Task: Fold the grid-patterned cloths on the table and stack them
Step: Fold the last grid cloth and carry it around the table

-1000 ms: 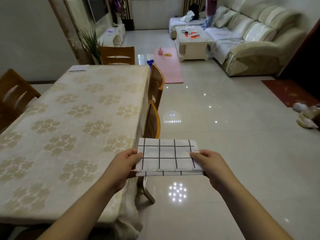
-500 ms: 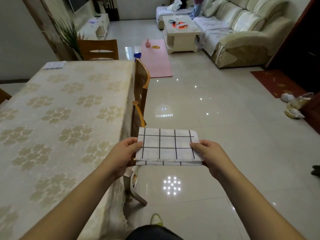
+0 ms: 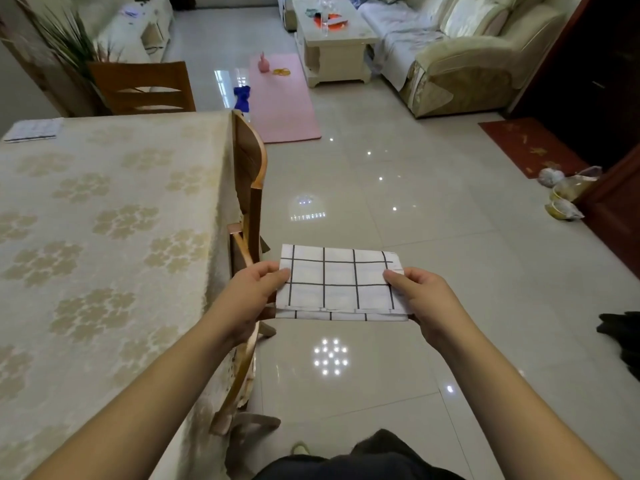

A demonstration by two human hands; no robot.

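Folded grid-patterned cloth (image 3: 341,282) held level in the air over the tiled floor (image 3: 433,237), right of the table (image 3: 104,220); long axis left to right. Left hand (image 3: 251,299) and right hand (image 3: 424,301) pinching the short ends (thumbs on top, fingers curled beneath). No legible writing.

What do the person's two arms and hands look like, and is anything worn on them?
Both forearms are bare from the bottom edge of the picture up to the wrists; no sleeves show. The left hand and the right hand wear no gloves, and no ring, watch or bracelet can be seen. Short, plain fingernails show on the thumbs.
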